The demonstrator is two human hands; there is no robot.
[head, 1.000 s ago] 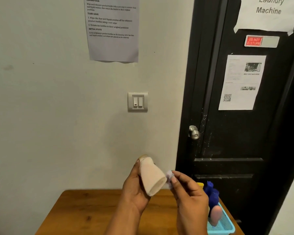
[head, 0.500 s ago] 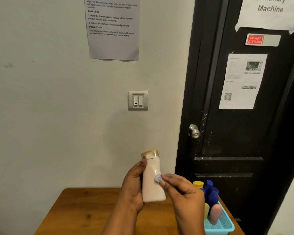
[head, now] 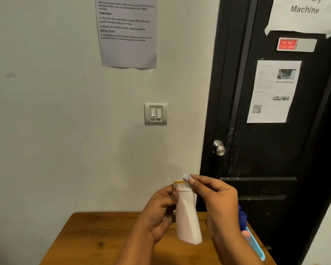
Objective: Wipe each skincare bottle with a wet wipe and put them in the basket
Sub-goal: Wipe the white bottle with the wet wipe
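Home/hostel utility corner: black door (head: 271, 150) w/ "Laundry Machine" sign (head: 304, 14) right, light switch (head: 156, 113) on wall, wooden table (head: 103, 241) near.

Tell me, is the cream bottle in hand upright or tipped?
Upright, leaning slightly. The left hand holds the bottle cap-up above the table, base lowest; the right hand pinches the wipe at its cap.

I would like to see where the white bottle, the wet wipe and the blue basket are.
white bottle (head: 187, 217): head view, middle of its body.
wet wipe (head: 186, 176): head view, its crumpled white end.
blue basket (head: 256, 247): head view, its side wall.
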